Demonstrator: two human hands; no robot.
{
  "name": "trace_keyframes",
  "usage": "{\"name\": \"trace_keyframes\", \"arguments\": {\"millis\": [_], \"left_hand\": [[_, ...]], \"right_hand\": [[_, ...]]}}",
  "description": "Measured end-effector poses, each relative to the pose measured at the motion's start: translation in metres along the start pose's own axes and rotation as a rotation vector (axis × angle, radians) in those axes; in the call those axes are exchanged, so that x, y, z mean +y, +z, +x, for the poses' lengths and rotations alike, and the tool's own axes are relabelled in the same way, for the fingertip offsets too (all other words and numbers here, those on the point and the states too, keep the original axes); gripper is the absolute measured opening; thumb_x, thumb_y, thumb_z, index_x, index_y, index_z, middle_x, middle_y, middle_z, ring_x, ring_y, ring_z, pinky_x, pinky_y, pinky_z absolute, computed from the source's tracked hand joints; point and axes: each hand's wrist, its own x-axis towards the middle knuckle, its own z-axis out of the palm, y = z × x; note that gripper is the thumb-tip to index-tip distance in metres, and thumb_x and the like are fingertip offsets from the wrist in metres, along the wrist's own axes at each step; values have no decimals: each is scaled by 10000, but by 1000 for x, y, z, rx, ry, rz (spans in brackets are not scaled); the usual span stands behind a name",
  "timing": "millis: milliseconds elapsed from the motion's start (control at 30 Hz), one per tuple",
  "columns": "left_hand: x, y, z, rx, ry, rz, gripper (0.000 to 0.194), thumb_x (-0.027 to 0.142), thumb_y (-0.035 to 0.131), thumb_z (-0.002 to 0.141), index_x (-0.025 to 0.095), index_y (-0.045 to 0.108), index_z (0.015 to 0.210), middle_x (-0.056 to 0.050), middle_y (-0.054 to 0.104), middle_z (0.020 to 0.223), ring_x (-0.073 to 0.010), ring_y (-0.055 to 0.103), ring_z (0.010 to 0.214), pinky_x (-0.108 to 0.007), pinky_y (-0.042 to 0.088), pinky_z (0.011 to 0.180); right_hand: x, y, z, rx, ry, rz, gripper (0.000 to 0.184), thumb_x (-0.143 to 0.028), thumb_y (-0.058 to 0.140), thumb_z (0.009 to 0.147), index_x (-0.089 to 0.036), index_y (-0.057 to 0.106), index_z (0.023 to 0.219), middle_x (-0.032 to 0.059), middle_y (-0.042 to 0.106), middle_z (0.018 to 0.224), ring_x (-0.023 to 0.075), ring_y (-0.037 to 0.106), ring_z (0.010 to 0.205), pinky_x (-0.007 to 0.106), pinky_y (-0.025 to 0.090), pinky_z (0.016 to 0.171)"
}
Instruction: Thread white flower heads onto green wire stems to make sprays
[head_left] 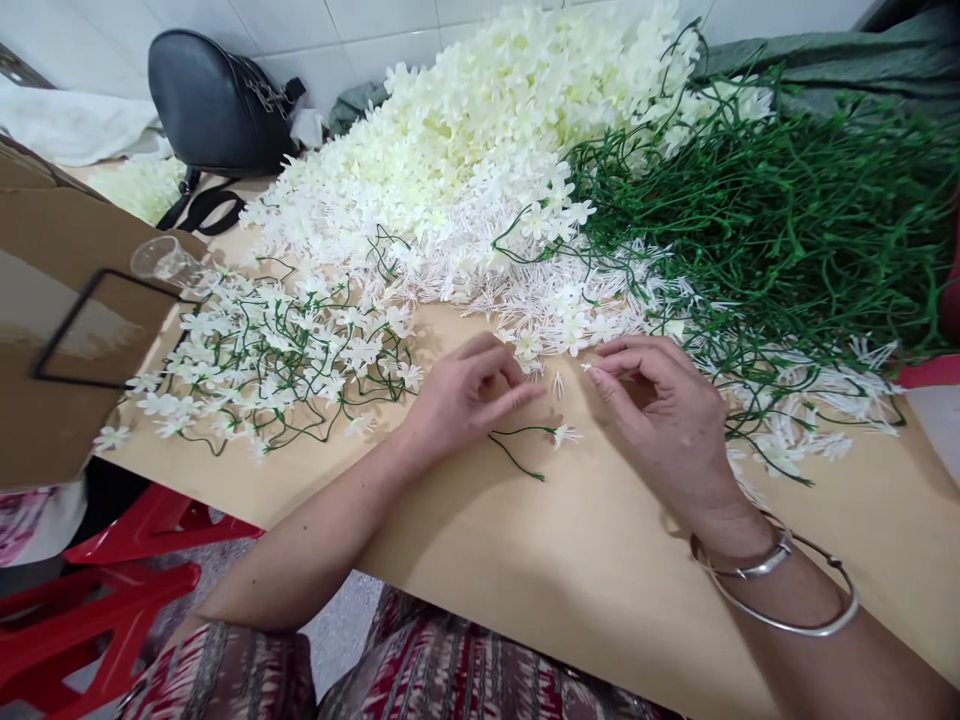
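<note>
My left hand (480, 392) is above the middle of the table, its fingers curled and its thumb stretched toward the right. A forked green stem (517, 462) comes out from beneath this hand and seems held in it; its grip is partly hidden. One branch ends in a white flower (564, 435), the other in a bare green tip. Across a small gap, my right hand (664, 415) pinches a tiny white flower stamen (589, 368) between thumb and forefinger. A loose white stamen (558, 384) lies on the table between both hands.
Behind my hands rises a heap of white blossoms (480, 130), with white stamens (517, 275) at its foot. Green stems (795, 220) pile up at right. Flowered stems (277, 350) lie at left beside a cardboard box (75, 310). A black bag (217, 105) stands behind.
</note>
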Motion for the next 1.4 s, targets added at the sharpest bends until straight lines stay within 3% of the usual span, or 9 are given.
{"name": "trace_keyframes", "arguments": {"millis": [100, 167, 267, 467, 633, 833, 1000, 1167, 1400], "left_hand": [[-14, 2, 3, 210, -68, 135, 105, 294, 731, 995, 190, 718, 999, -32, 652, 948, -122, 550, 715, -256, 494, 710], [-22, 3, 5, 214, -100, 181, 129, 223, 718, 984, 197, 726, 1110, -46, 661, 1071, -118, 582, 742, -264, 515, 750], [-27, 4, 7, 203, -98, 188, 108, 174, 677, 986, 185, 748, 1066, -65, 662, 1136, -112, 604, 750, -263, 516, 747], [-8, 6, 1, 338, -65, 158, 166, 224, 583, 1057, 212, 746, 1079, 17, 691, 810, -83, 543, 590, -232, 459, 652], [10, 11, -7, 250, -46, -57, 160, 286, 606, 1043, 186, 721, 1092, -16, 765, 800, -112, 703, 677, -216, 518, 643], [10, 18, -8, 212, -89, -153, 209, 369, 606, 1051, 197, 720, 1015, -47, 787, 845, -143, 743, 760, -254, 565, 715], [11, 28, -7, 201, -286, -514, 364, 418, 687, 1017, 202, 624, 1304, -36, 808, 889, -142, 764, 820, -263, 594, 791], [16, 33, -7, 201, -389, -726, 356, 485, 811, 927, 169, 688, 1037, -64, 808, 926, -151, 783, 873, -266, 626, 832], [15, 36, -8, 217, -376, -752, 321, 448, 859, 885, 169, 717, 956, -47, 798, 933, -132, 766, 865, -252, 643, 840]], "right_hand": [[0, 1, 0, 1, 20, 26, 65, -244, 702, 966, -251, 708, 901, 74, 758, 1009, 268, 740, 993, 477, 611, 904], [1, 2, -2, -8, 54, 71, 64, -252, 704, 970, -257, 707, 906, 72, 777, 1007, 275, 747, 996, 488, 603, 930], [2, 3, -6, -17, 130, 134, 35, -285, 715, 981, -266, 718, 951, 67, 806, 1049, 273, 763, 1006, 472, 596, 952], [-4, 5, -13, -14, 190, 155, 137, -371, 752, 970, -240, 732, 935, 33, 773, 886, 211, 718, 760, 370, 592, 738], [-3, 6, -17, -16, 181, 177, 109, -379, 755, 974, -272, 755, 952, 19, 793, 927, 209, 734, 808, 375, 594, 796], [-1, 10, -20, 4, 215, 224, 142, -397, 768, 969, -276, 796, 1037, 33, 825, 1019, 230, 775, 913, 418, 625, 891], [-13, 9, -18, 15, 175, 246, 77, -330, 758, 980, -285, 796, 1030, 29, 822, 1027, 223, 769, 954, 429, 617, 931], [-28, 6, -17, 58, 78, 196, 60, -251, 746, 974, -293, 782, 948, 31, 776, 955, 226, 742, 879, 423, 612, 817], [-37, 8, -20, 69, 64, 209, 109, -192, 754, 959, -291, 732, 919, 10, 726, 869, 212, 707, 830, 397, 571, 763]]}}
